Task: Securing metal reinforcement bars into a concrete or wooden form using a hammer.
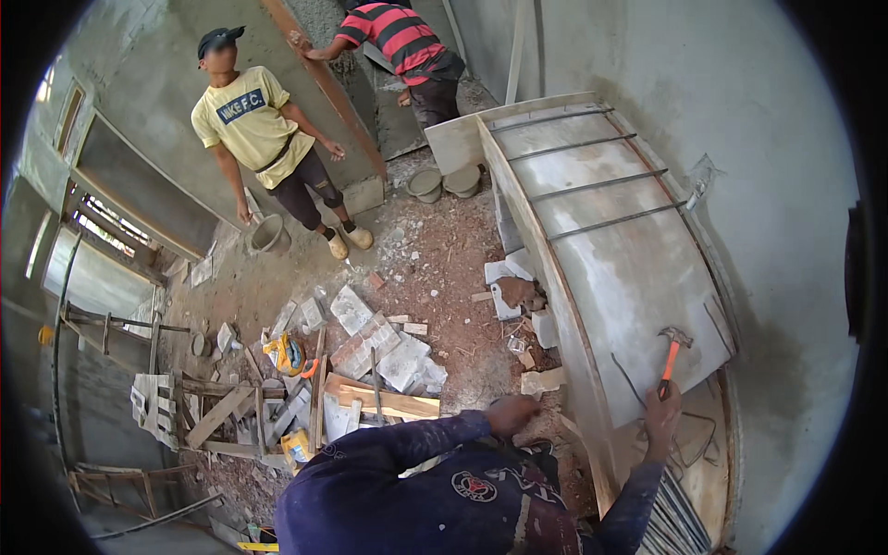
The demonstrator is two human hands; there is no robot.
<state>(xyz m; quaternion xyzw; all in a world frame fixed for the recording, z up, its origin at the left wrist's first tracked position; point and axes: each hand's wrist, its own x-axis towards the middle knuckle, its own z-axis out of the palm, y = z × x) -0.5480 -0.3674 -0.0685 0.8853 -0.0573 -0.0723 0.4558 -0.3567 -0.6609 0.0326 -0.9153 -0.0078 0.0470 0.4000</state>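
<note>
In my right hand (662,416) is a claw hammer (670,359) with an orange handle, gripped near the handle's lower end. Its metal head is over the pale curved surface of a long wooden form (638,268). Several dark metal bars (599,181) cross the form's far part. A thin bent rod (627,377) lies left of the hammer, and a bundle of straight metal rods (683,513) rests below my right wrist. My left hand (514,416) is left of the form's wooden side, its fingers curled. Whatever it might hold is hidden.
A person in a yellow shirt (250,120) carries a bucket (270,233); another in a striped shirt (398,42) bends by the far wall. Two buckets (425,185) stand beyond the form. Broken blocks (400,359), wooden boards (388,400) and a yellow bag (283,353) litter the floor at left.
</note>
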